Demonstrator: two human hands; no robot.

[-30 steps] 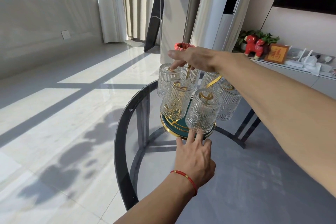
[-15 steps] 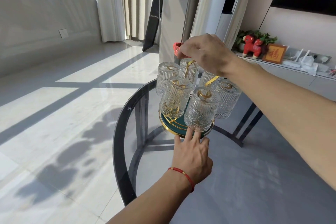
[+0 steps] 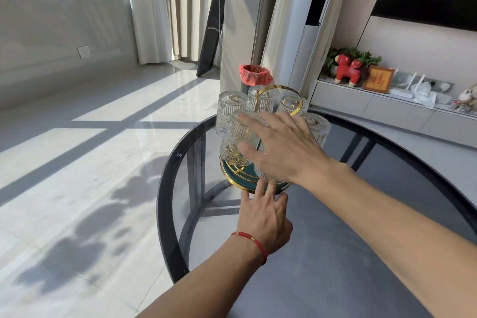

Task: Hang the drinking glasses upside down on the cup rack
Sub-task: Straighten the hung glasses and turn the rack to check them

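Note:
A gold wire cup rack with a round green, gold-rimmed base stands near the far edge of the glass table. Several ribbed clear drinking glasses hang upside down on its arms. My right hand hovers open in front of the near glasses, fingers spread, hiding one of them; its fingertips lie on or just before the left front glass. My left hand, with a red cord on the wrist, rests flat on the table, its fingertips touching the base rim.
The round dark glass table has a thick black rim close to the rack on the left. A bin with a red liner stands on the floor behind. A low shelf with red ornaments runs along the right wall.
My right hand let go of the rack's gold loop handle at the top and came down and toward me, opening in front of the near glasses. My left hand stayed at the base.

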